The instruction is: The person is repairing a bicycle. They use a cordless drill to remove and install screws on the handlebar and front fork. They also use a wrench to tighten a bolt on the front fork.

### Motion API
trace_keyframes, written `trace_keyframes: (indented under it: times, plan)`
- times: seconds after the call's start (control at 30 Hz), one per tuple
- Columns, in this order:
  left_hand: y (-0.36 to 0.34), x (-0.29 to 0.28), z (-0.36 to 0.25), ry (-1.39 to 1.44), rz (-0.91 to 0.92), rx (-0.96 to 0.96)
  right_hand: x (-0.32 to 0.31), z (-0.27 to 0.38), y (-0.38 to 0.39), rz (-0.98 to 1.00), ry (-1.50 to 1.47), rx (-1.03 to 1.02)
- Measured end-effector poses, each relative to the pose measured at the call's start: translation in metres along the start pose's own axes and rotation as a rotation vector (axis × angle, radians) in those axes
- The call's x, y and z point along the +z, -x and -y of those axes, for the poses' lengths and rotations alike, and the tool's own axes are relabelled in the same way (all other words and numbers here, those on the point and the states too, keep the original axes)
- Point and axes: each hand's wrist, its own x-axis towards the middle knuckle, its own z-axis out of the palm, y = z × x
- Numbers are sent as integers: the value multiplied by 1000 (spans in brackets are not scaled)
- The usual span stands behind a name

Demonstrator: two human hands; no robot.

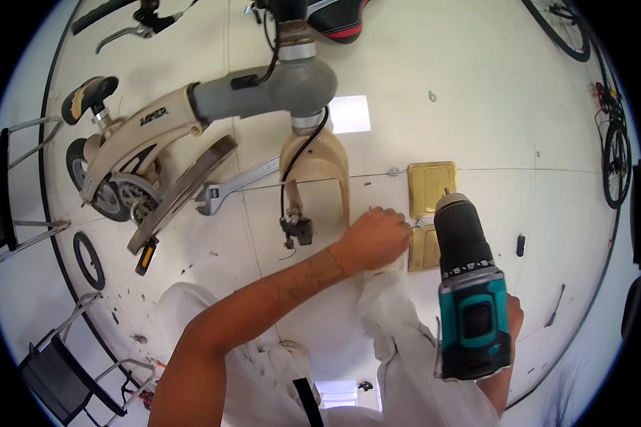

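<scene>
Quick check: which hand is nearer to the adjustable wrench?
Left. The left hand is right of the adjustable wrench, just past the bicycle fork. The right hand is much farther right and lower in view, holding the cordless drill.

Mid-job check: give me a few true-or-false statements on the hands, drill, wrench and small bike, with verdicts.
1. The right hand holds the teal and black drill. True.
2. The adjustable wrench is in the left hand. False: the wrench lies on the floor; the left hand is beside the gold-coloured trays.
3. The small bike's fork has no wheel between its legs. True.
4. The drill's tip points back toward the person's body. False: it points away.
5. The small loose tyre lies on the left side of the view. True.
</scene>
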Motion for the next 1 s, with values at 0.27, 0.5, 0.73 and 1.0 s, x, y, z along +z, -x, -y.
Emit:
trace_keyframes:
  times: [0.27,0.5,0.73,1.0]
  plan:
    - [121,-87,-27,706,-286,-998,-13,74,-34,375,160,-44]
    - [123,-51,31,1296,-852,-1090,49,23,-68,620,146,-200]
    - [109,-28,22,1574,-838,-841,102,5,-66,477,298,-375]
    - [98,-24,21,1511,-611,-796,122,0,-44,376,641,-301]
